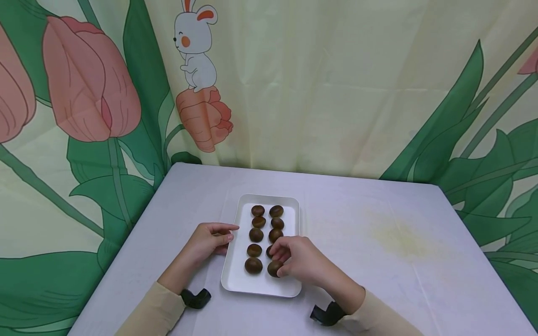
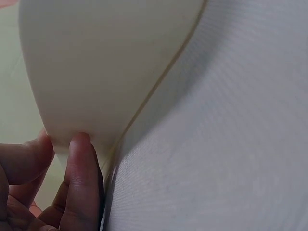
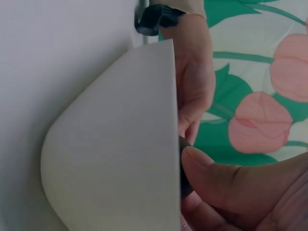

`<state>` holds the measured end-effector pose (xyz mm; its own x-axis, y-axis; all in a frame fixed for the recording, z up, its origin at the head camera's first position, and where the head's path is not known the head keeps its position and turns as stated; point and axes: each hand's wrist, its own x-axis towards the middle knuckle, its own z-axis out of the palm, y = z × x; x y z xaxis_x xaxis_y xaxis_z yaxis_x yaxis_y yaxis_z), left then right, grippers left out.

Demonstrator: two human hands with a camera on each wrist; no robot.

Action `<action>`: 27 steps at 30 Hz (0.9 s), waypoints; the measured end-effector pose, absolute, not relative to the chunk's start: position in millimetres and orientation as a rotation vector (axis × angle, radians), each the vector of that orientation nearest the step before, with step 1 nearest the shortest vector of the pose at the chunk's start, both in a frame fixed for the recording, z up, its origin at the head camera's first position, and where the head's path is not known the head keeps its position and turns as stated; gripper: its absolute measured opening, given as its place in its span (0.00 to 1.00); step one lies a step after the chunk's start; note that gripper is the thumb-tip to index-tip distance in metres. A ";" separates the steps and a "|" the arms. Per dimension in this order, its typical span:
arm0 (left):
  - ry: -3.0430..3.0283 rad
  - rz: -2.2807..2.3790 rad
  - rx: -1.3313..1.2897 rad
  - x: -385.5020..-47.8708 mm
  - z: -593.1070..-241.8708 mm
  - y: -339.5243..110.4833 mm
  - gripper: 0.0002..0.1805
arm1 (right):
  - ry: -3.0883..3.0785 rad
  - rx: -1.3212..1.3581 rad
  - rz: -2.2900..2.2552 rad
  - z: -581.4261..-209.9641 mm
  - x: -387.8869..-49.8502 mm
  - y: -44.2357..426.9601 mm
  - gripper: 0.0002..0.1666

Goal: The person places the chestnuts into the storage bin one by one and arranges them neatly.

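A white rectangular tray [image 1: 235, 280] stands on the table and holds several glossy brown chestnuts [image 1: 256, 234] in two columns. With thumb and fingers, my right hand [image 1: 304, 261] pinches the nearest chestnut [image 1: 274, 269] of the right column; its fingers partly cover the one behind. In the right wrist view, the thumb [image 3: 216, 178] lies against that dark chestnut [image 3: 185, 163], mostly hidden by the tray wall [image 3: 115, 139]. My left hand [image 1: 208, 241] touches the tray's left side with its fingertips. The left wrist view shows fingers [image 2: 81, 178] against the outer wall [image 2: 106, 62].
A white cloth covers the table [image 1: 378, 270], with a yellowish stain right of the tray. Behind it hangs a curtain [image 1: 315, 93] printed with tulips, leaves and a rabbit. Black wrist mounts [image 1: 195, 298] sit at both sleeves.
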<state>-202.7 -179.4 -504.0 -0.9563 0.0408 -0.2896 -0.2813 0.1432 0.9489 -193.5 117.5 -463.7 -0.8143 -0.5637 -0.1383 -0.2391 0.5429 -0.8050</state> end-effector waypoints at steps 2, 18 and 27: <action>2.181 1.889 -0.240 -202.4 -504.0 -179.2 0.17 | 2.420 -0.667 -1.148 -465.3 -191.8 114.7 0.24; 2.208 1.873 -0.234 -202.4 -503.3 -178.6 0.17 | 2.599 -0.739 -0.946 -466.9 -181.6 106.1 0.21; 2.209 1.871 -0.242 -202.5 -503.8 -179.2 0.17 | 2.701 -0.792 -0.903 -470.2 -177.7 104.9 0.20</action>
